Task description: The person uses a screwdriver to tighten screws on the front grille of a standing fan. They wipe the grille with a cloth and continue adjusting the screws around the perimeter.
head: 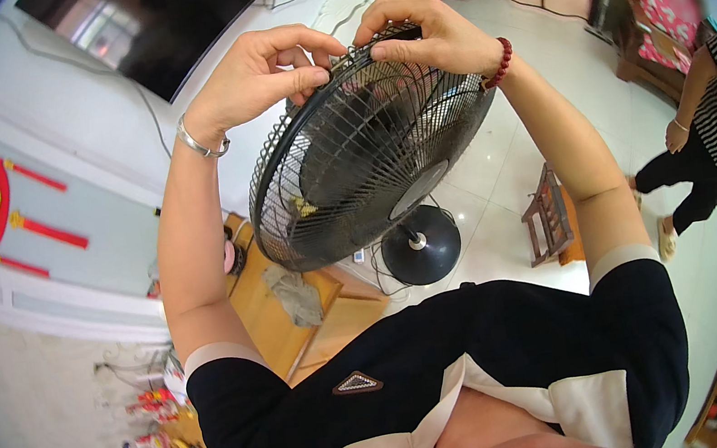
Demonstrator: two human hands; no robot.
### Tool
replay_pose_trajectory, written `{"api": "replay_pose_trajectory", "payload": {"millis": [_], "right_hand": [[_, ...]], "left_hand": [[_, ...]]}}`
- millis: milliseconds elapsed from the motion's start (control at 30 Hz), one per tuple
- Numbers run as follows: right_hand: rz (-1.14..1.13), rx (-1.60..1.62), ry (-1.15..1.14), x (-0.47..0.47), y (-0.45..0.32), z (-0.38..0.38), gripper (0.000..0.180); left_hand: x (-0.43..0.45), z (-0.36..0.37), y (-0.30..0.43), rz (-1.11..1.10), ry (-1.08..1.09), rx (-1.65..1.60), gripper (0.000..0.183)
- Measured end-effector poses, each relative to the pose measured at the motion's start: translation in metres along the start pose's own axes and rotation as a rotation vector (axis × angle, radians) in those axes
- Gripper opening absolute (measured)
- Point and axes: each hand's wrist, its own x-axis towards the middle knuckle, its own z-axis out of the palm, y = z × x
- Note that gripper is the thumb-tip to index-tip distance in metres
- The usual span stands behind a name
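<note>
A black pedestal fan [358, 169] stands before me, its wire guard tilted and dusty, with a round black base [421, 246] on the floor. At the top edge of the guard, my left hand [275, 67] pinches the rim between thumb and fingers. My right hand [431, 31] grips the same rim just to the right, its thumb on the near side and its fingers over the far side. Dark blades show through the wires. What the fingertips touch behind the rim is partly hidden.
A wooden cabinet [337, 316] with a crumpled grey cloth [295, 295] is left of the fan base. A power cord [378, 269] lies by the base. To the right are a small wooden chair [547, 218] and a person [714, 112]. A television [165, 24] hangs at upper left.
</note>
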Motion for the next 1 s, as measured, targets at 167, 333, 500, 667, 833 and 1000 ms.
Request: {"api": "replay_pose_trajectory", "payload": {"millis": [167,333,500,667,833,1000], "right_hand": [[0.081,-0.069,0.060,-0.003,-0.013,0.001,0.026],[0.176,-0.162,0.174,-0.015,-0.030,0.015,0.019],[0.204,-0.095,0.227,-0.014,-0.044,0.024,0.016],[0.203,-0.076,0.233,-0.012,-0.038,0.025,0.016],[0.217,-0.032,0.237,-0.003,-0.034,0.022,0.016],[0.341,0.058,0.216,0.001,-0.036,0.018,0.015]], "left_hand": [[0.022,-0.020,-0.008,0.080,-0.219,-0.011,0.025],[0.041,-0.024,-0.021,0.195,-0.374,-0.126,0.025],[0.055,-0.025,-0.037,0.319,-0.413,-0.113,0.026],[0.059,-0.024,-0.041,0.344,-0.408,-0.133,0.025],[0.058,-0.027,-0.048,0.336,-0.346,-0.080,0.019],[0.056,-0.023,-0.049,0.335,-0.263,-0.132,0.021]]}}
